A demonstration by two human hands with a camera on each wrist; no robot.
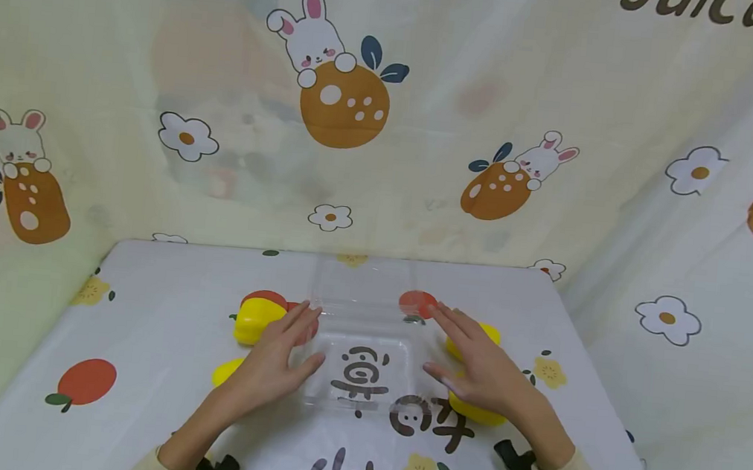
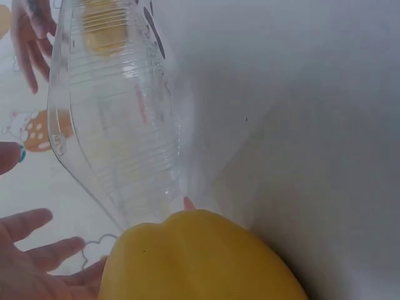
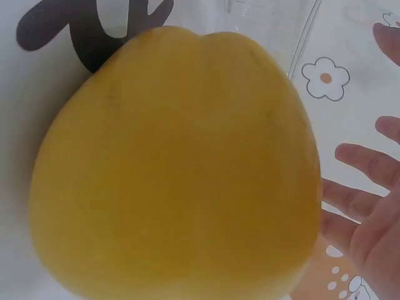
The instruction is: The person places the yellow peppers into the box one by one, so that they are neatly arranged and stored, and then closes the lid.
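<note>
A clear plastic clamshell box (image 1: 359,372) stands in the middle of the table, its lid raised at the back. My left hand (image 1: 278,357) is beside its left edge, fingers extended and thumb spread. On the other side my right hand (image 1: 482,364) mirrors it, palm facing the box, holding nothing. Left of the box lie a yellow cleft toy fruit (image 1: 256,321) and another yellow piece (image 1: 226,371), partly behind my left hand. Partly covered by my right hand are a yellow piece (image 1: 492,333) and a nearer yellow piece (image 1: 478,411). A yellow cleft fruit (image 3: 178,169) fills much of the right wrist view.
The white tablecloth (image 1: 160,321) carries printed red fruit, yellow flowers and dark lettering. Behind the table hangs a curtain (image 1: 420,194) printed with rabbits, and another curtain side (image 1: 705,398) rises at the right. Black straps (image 1: 513,458) sit at both wrists.
</note>
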